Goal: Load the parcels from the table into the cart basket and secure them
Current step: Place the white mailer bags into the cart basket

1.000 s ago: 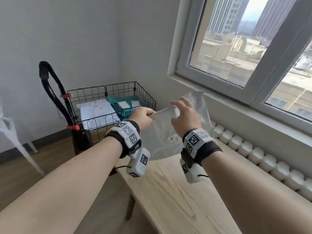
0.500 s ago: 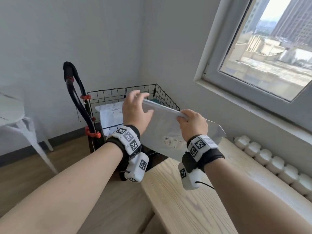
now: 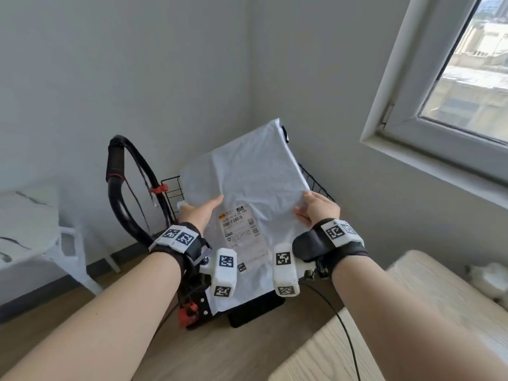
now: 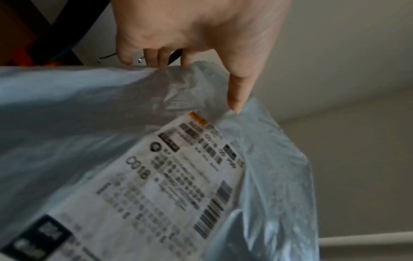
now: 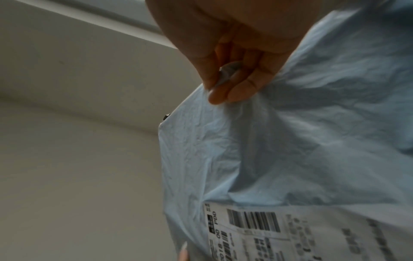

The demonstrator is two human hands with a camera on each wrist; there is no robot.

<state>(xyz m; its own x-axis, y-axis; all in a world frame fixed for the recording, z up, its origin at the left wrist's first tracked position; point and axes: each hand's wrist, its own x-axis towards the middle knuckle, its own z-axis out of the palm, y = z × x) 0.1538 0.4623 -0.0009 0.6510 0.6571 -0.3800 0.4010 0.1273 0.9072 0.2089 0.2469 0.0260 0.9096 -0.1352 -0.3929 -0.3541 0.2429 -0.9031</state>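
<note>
- Both hands, left hand point(image 3: 202, 213) and right hand point(image 3: 316, 209), are pinching the white parcel point(image 3: 247, 188) above the cart basket point(image 3: 316, 182).
- The thin, slippery plastic could be slipping from these pinches, so the parcel may fall outside.

Pale blue-white parcel point(image 3: 247, 188), crinkled plastic; white shipping label point(image 3: 242, 232) printed with black barcodes and text, small yellow patch at one corner. Black wire cart basket point(image 3: 316, 182); black looped cart handle point(image 3: 121, 199) with red band and red clips point(image 3: 159, 189); red fitting at cart base point(image 3: 187, 316). Black wristbands point(image 3: 327, 243) carrying white blocks patterned with black-and-white square markers. Light wood-grain bench point(image 3: 412, 312). Brown wood-plank floor point(image 3: 233, 350) with dark skirting. Grey-white walls point(image 3: 137, 78); white window frame point(image 3: 398, 105). White side table point(image 3: 30, 215) with dark marble-like veining.
</note>
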